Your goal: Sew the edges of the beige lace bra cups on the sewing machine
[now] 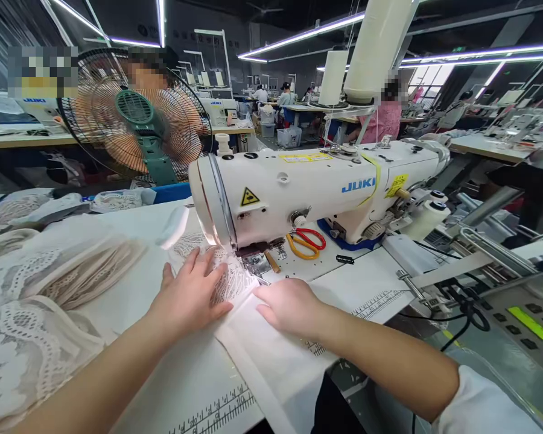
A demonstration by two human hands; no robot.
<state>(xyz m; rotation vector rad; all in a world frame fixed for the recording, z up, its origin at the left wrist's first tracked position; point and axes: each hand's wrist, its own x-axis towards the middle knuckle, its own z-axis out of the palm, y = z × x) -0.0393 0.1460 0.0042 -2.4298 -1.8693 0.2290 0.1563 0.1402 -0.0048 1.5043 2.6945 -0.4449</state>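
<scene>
My left hand (192,289) lies with fingers spread on a piece of white lace (230,280), just in front of the sewing machine (271,187). The lace runs in under the machine's head, where the needle area is lit but mostly hidden. To the right, my right hand (292,307) is closed, thumb and forefinger gripping the edge of a white fabric strip (253,355) that hangs towards me. Its other fingers are curled out of sight. A thin metal piece shows by the forefinger tip; I cannot tell what it is.
Yellow-and-red-handled scissors (305,244) and a black blade (344,260) lie beside the machine. Beige lace pieces (36,325) are heaped at left. A large fan (136,114) stands behind, a control panel (525,325) at right. Printed rulers mark the table (172,374). People sit further back.
</scene>
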